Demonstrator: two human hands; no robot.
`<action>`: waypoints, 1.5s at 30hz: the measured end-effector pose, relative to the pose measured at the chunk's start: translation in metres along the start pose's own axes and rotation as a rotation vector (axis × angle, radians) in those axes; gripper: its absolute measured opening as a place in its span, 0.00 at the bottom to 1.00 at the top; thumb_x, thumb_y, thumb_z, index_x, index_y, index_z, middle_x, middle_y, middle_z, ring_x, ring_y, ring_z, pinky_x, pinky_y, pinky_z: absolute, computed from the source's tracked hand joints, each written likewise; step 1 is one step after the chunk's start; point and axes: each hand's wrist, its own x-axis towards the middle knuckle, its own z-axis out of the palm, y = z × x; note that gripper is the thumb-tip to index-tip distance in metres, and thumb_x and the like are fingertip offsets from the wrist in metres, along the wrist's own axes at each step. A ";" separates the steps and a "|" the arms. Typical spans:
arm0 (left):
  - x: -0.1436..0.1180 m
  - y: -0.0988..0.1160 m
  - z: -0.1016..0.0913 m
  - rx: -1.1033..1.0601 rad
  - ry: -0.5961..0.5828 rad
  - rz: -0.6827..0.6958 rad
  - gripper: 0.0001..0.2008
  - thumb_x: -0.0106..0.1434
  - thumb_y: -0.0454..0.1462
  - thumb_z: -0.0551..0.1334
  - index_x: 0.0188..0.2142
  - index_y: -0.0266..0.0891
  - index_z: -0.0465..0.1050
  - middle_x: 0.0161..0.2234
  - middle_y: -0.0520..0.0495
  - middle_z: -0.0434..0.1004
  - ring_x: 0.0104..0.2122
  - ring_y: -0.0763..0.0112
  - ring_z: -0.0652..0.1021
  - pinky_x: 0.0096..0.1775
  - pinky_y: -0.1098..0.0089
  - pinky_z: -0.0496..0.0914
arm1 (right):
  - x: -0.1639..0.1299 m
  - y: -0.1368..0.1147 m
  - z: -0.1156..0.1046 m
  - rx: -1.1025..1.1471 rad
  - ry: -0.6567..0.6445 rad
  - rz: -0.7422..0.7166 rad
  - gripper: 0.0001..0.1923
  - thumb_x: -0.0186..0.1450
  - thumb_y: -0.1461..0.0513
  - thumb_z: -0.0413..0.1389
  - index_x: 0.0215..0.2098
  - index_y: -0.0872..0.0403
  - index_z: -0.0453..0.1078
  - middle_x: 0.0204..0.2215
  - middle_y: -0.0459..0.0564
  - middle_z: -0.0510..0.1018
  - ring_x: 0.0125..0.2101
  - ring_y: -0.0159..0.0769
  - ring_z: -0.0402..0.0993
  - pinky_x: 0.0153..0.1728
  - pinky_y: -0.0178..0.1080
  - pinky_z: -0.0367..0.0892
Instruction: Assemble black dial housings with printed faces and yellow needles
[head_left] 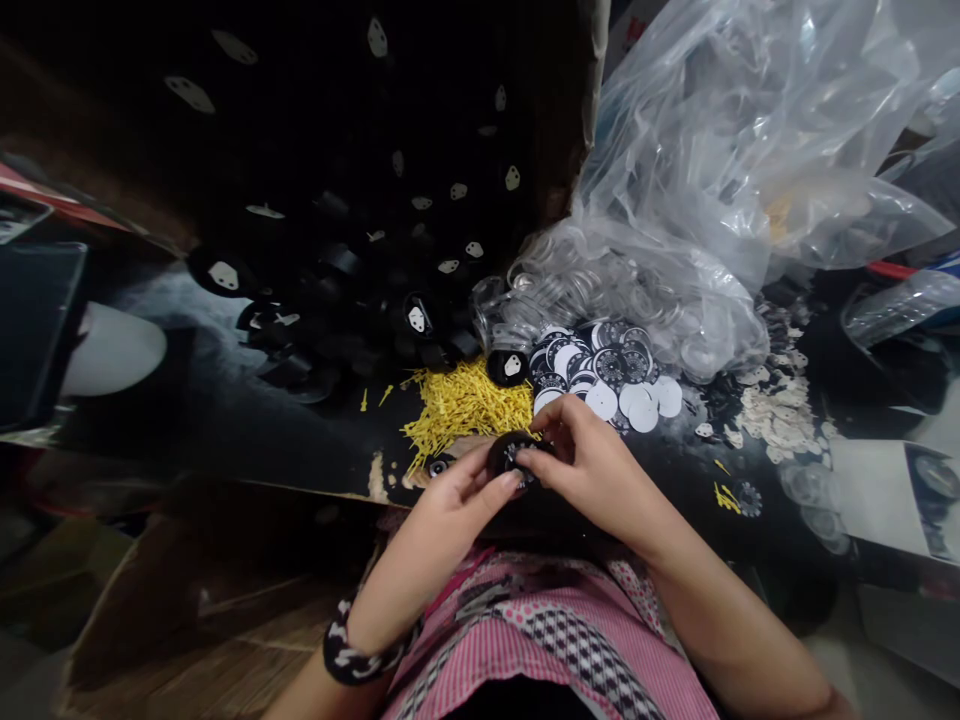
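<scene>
At the table's front edge I hold a small black round case (498, 454) with a dark printed dial (513, 458) in its face. My left hand (466, 496) is closed round its left side, the thumb at the lower rim. From the right, my right hand (581, 455) is closed on the same piece, its thumb pressed on the dial and its index finger curled over the top. Just beyond my hands is a heap of yellow plastic pointers (476, 400). Beside it, another black round case (508, 366) shows a white plate. Loose black and white dial discs (611, 365) lie further right.
A large dark box (315, 120) of black cases with white plates opens towards me. Clear rings (577, 285) spill from a plastic bag (697, 130). Beige plates (780, 400) lie right, near a white box (874, 497). Below left is a cardboard box (187, 620).
</scene>
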 end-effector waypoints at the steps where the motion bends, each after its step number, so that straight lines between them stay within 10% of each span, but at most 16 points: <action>1: -0.001 -0.002 0.001 0.040 0.004 0.000 0.18 0.60 0.40 0.66 0.50 0.45 0.77 0.50 0.46 0.80 0.49 0.59 0.79 0.54 0.59 0.72 | -0.004 0.002 0.001 0.007 -0.038 -0.001 0.10 0.62 0.62 0.59 0.42 0.53 0.67 0.34 0.46 0.74 0.31 0.32 0.69 0.32 0.36 0.64; 8: -0.012 -0.015 -0.015 0.224 0.075 -0.010 0.20 0.59 0.38 0.64 0.51 0.43 0.73 0.52 0.46 0.79 0.54 0.58 0.76 0.56 0.59 0.69 | -0.014 0.010 0.010 0.022 -0.169 -0.066 0.15 0.65 0.68 0.53 0.50 0.54 0.70 0.39 0.48 0.79 0.34 0.32 0.74 0.38 0.36 0.66; 19: -0.013 -0.030 -0.030 -0.126 0.390 0.034 0.18 0.57 0.42 0.69 0.46 0.39 0.75 0.45 0.43 0.81 0.44 0.56 0.80 0.51 0.57 0.72 | 0.028 0.013 0.037 -0.879 -0.013 -0.240 0.11 0.71 0.61 0.49 0.36 0.56 0.71 0.35 0.52 0.79 0.36 0.44 0.71 0.36 0.45 0.51; 29: 0.007 -0.018 0.001 -0.369 0.406 0.126 0.15 0.57 0.41 0.68 0.43 0.41 0.77 0.48 0.42 0.79 0.53 0.54 0.76 0.56 0.54 0.69 | 0.024 0.014 0.038 -0.779 0.001 -0.203 0.11 0.71 0.59 0.50 0.34 0.55 0.71 0.33 0.50 0.80 0.36 0.41 0.72 0.38 0.43 0.51; 45: -0.011 -0.030 -0.015 -0.426 0.456 0.119 0.13 0.60 0.39 0.67 0.44 0.39 0.75 0.45 0.41 0.81 0.48 0.57 0.80 0.51 0.55 0.74 | 0.025 0.019 0.029 -0.864 -0.002 -0.248 0.09 0.71 0.61 0.50 0.38 0.54 0.72 0.35 0.51 0.79 0.36 0.42 0.70 0.36 0.43 0.49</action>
